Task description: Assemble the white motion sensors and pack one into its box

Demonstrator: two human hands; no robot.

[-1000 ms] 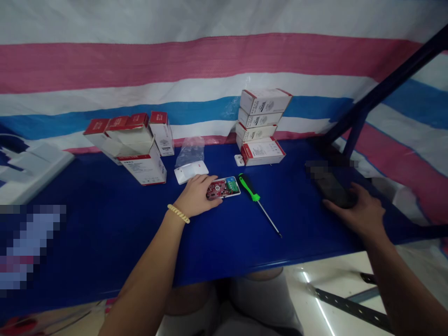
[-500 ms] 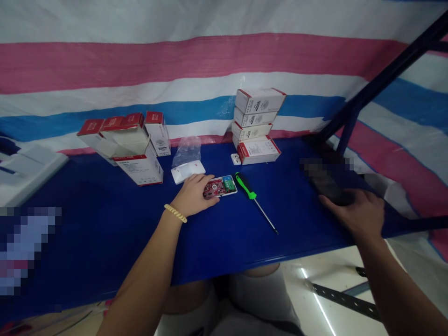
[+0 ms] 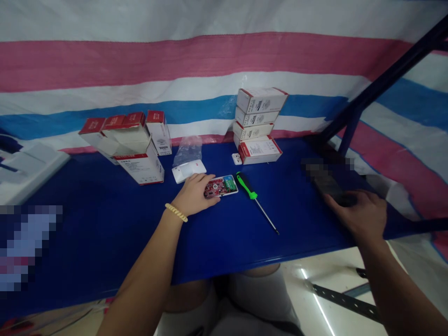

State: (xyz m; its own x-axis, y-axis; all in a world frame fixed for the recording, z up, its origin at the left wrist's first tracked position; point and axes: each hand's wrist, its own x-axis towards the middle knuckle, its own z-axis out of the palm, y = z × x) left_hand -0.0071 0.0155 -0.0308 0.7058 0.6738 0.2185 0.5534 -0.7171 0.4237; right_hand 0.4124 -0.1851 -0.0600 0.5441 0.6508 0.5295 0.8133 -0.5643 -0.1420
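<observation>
My left hand (image 3: 196,195) grips the left end of a red circuit board (image 3: 216,186) with a green and blue part, set in a white case half on the blue table. Just behind it lies a white plastic cover (image 3: 189,171). To the board's right is a screwdriver (image 3: 248,185) with a green and black handle, its shaft pointing toward the front right. At the right end of the table, my right hand (image 3: 366,217) is closed around the near end of a dark, flat, oblong object (image 3: 329,184); its far end is pixelated, so its kind is unclear.
Red-and-white boxes (image 3: 140,165) stand at the left, one with its flap up; more boxes (image 3: 261,119) are stacked behind the screwdriver. A clear plastic bag (image 3: 189,148) and a small white part (image 3: 237,159) lie nearby. A blue metal frame (image 3: 346,133) rises at the right.
The whole view has shifted very slightly. Both hands keep their places on the circuit board and the dark object; nothing else has visibly moved.
</observation>
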